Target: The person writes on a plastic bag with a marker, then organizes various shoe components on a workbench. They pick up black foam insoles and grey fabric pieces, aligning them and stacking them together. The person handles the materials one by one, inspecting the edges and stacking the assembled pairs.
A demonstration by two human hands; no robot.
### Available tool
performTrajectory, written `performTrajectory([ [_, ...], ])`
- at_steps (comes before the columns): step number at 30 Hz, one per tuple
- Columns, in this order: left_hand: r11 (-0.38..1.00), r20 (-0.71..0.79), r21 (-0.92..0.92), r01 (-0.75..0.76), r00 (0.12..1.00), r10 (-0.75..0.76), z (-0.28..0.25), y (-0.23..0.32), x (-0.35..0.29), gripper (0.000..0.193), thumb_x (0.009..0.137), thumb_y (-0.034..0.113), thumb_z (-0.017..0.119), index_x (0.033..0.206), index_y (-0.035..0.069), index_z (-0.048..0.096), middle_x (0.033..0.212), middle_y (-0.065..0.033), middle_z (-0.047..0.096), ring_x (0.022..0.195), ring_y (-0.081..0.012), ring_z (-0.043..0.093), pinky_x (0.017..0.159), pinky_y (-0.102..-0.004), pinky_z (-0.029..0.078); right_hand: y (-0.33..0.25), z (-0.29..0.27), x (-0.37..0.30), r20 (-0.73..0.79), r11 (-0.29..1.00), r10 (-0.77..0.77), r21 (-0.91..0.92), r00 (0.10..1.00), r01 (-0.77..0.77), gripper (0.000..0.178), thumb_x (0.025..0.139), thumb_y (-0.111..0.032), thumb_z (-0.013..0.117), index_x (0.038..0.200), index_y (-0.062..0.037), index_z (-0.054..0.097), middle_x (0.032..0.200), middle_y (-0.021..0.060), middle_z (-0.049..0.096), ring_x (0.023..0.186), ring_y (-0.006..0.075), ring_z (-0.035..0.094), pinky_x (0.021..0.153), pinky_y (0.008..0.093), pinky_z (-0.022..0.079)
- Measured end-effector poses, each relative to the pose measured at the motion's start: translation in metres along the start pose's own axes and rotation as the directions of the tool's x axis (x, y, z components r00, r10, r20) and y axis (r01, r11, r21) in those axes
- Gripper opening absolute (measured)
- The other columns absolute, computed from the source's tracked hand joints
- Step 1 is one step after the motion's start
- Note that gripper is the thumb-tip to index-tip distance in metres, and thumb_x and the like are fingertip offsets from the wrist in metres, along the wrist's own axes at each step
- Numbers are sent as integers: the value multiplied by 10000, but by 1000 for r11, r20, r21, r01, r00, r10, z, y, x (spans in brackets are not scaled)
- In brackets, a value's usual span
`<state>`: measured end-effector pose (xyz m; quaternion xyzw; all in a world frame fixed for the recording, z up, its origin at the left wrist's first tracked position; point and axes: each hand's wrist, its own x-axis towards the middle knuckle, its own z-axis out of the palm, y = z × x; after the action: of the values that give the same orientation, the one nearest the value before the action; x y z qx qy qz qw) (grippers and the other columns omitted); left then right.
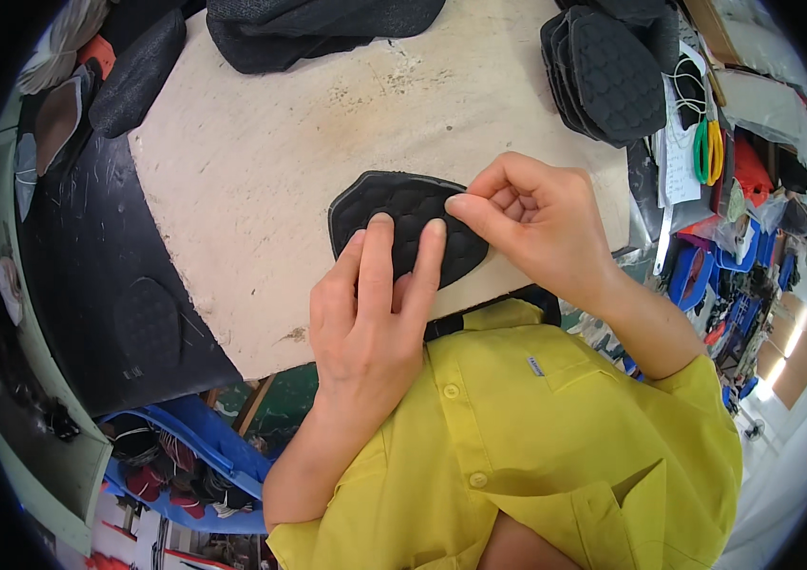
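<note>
A black quilted pad (403, 197), rounded with a blunt pointed left end, lies flat on the pale board (261, 209) close to my body. My left hand (370, 309) rests on it with its fingers spread, fingertips pressing on the quilted face. At the pad's upper right edge, my right hand (541, 218) pinches the rim between thumb and forefinger, its other fingers curled in. My fingers cover part of the pad's lower half.
A stack of similar black pads (612, 81) stands at the far right. Dark fabric (318, 33) lies along the far edge, and another black piece (142, 76) at the far left. Scissors with green and yellow handles (707, 152) hang at right. A blue bin (204, 446) sits lower left.
</note>
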<state>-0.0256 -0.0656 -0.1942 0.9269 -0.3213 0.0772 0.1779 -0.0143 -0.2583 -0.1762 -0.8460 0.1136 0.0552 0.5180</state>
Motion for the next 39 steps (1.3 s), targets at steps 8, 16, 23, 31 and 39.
performTrajectory([
  [8, 881, -37, -418, 220, 965, -259, -19, -14, 11, 581, 718, 31, 770, 1274, 76, 608, 1272, -159, 517, 971, -275, 530, 768, -351, 460, 10, -7, -3, 10, 625, -721, -423, 693, 656, 212, 653, -108, 796, 797, -68, 645, 905, 53, 631, 802, 213, 597, 633, 337, 442],
  [16, 896, -196, -406, 181, 940, -279, -13, -21, 2, 744, 578, 100, 894, 1250, 13, 588, 1226, -149, 561, 979, -283, 529, 789, -372, 448, 20, -8, -7, 43, 341, -918, -425, 395, 838, 187, 679, -120, 767, 790, -128, 616, 1016, 28, 647, 955, 235, 610, 807, 366, 452],
  [23, 948, -248, -251, 195, 934, -258, -7, -18, -4, 687, 584, 183, 888, 1207, 34, 639, 1178, -72, 634, 997, -250, 550, 855, -362, 394, 22, -10, -7, 174, 147, -943, -548, 285, 823, 162, 716, -94, 699, 741, -190, 571, 1055, -24, 674, 1098, 164, 585, 946, 354, 381],
  [31, 957, -358, -245, 153, 904, -236, -5, -15, -3, 539, 617, 167, 873, 1093, 72, 637, 1104, -53, 668, 952, -241, 605, 867, -360, 365, 14, -23, 4, 251, 158, -897, -588, 365, 793, 187, 704, -156, 736, 713, -169, 549, 1006, -27, 687, 1098, 175, 591, 1017, 416, 313],
  [39, 857, -407, -505, -100, 903, -134, -9, -21, -15, 487, 700, -49, 792, 1078, 57, 503, 920, -109, 685, 826, -231, 652, 795, -393, 452, -10, -35, 17, 441, 595, -544, -397, 714, 699, 728, 650, -438, 835, 1166, -42, 509, 1147, 75, 646, 1258, 270, 499, 1092, 525, 168],
])
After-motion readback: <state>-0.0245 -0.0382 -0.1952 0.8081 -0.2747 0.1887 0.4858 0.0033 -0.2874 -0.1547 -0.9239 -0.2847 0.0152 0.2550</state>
